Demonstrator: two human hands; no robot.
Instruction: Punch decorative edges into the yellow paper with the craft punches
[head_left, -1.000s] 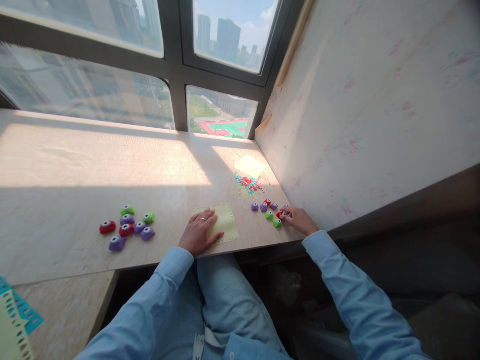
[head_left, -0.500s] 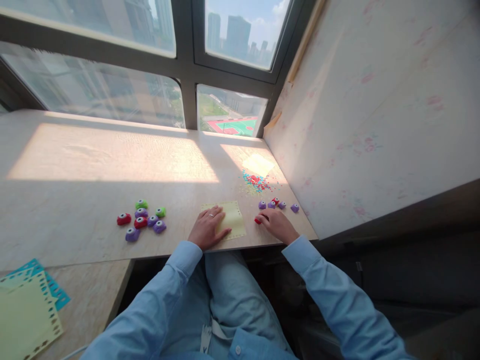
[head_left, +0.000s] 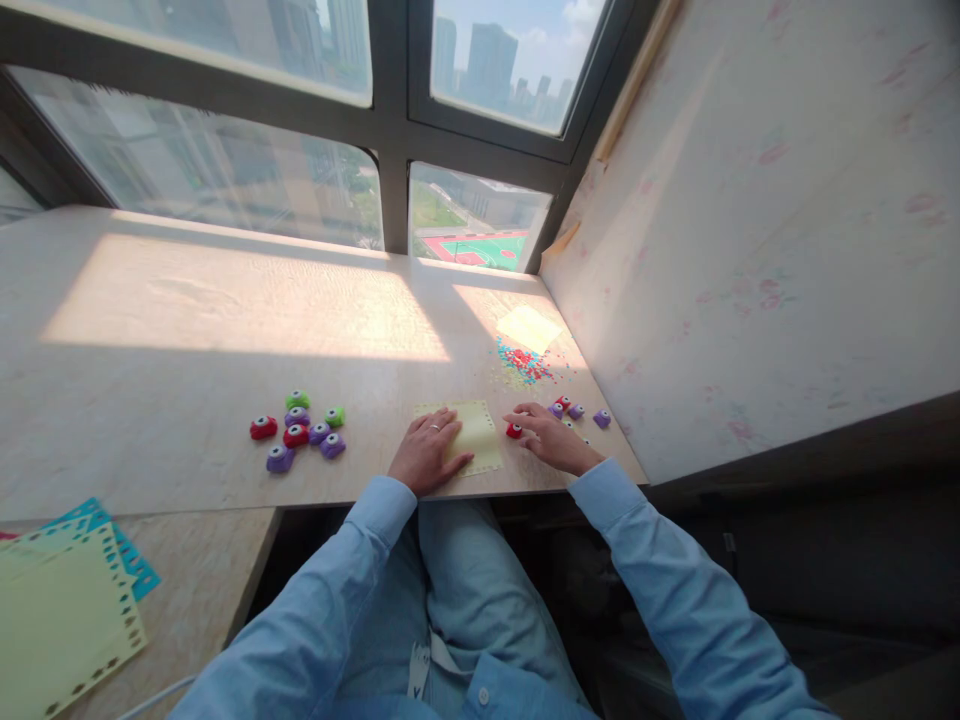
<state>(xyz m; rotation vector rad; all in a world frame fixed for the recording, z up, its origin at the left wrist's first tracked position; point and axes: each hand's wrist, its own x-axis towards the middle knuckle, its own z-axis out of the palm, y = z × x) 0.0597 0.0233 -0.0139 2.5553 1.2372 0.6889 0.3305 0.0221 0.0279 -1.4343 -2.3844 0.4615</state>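
Note:
My left hand (head_left: 429,452) lies flat with fingers stretched out, pressing on a pale yellow sheet of paper (head_left: 478,440) that has small holes along its edges. Just right of the sheet, a red craft hole punch (head_left: 514,431) stands on the board. Around it the fingers of my right hand (head_left: 551,438) are apart, the index finger above and the thumb side below; whether a fingertip touches it is hard to tell. Behind that hand are another red punch (head_left: 562,402) and several purple punches (head_left: 601,419), some partly hidden by the hand.
Several red, green and purple punches (head_left: 295,436) stand to the left. Loose red, blue and yellow paper bits (head_left: 526,365) lie near a sunlit sheet (head_left: 529,328). Punched yellow sheets (head_left: 67,620) and a blue one (head_left: 135,555) rest at lower left. A wall (head_left: 750,250) bounds the right side.
My right hand has loosened its fingers from the red punch, which now stands beside the sheet. The left hand stays on the paper. The whole view has shifted slightly.

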